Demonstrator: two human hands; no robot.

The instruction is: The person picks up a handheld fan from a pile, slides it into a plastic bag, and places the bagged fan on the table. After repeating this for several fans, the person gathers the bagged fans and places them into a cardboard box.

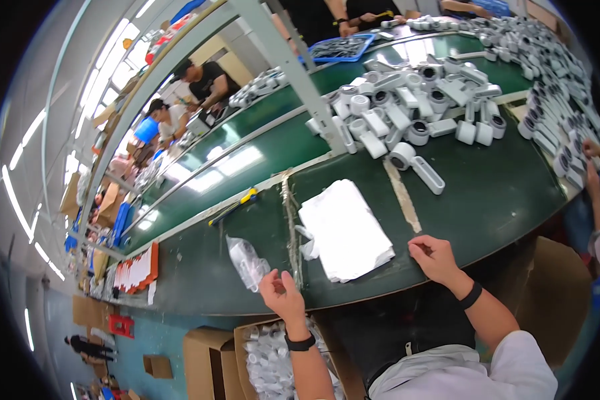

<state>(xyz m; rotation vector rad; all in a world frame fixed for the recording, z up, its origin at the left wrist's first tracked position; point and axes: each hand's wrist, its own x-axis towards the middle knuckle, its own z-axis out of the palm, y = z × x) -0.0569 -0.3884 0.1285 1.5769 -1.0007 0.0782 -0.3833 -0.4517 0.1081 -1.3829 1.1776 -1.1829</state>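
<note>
A clear plastic bag (247,262) with a pale part inside lies on the dark green table, left of a stack of white sheets (347,230). My left hand (283,295) is at the bag's near end, thumb and fingers apart; whether a fingertip touches the plastic I cannot tell. Over the table's near edge, right of the stack, is my right hand (435,259), its fingers curled in toward the thumb. Anything small between them is hidden. Beyond the stack, a white-and-grey handheld part (427,175) with a long handle lies in front of a heap of similar parts (407,100).
A yellow-handled screwdriver (233,205) lies toward the back left. An orange-edged tray (137,272) sits at the table's left end. Below the edge stands a cardboard box (240,353) of wrapped white parts. A metal post (300,80) rises behind. Other people work around the table.
</note>
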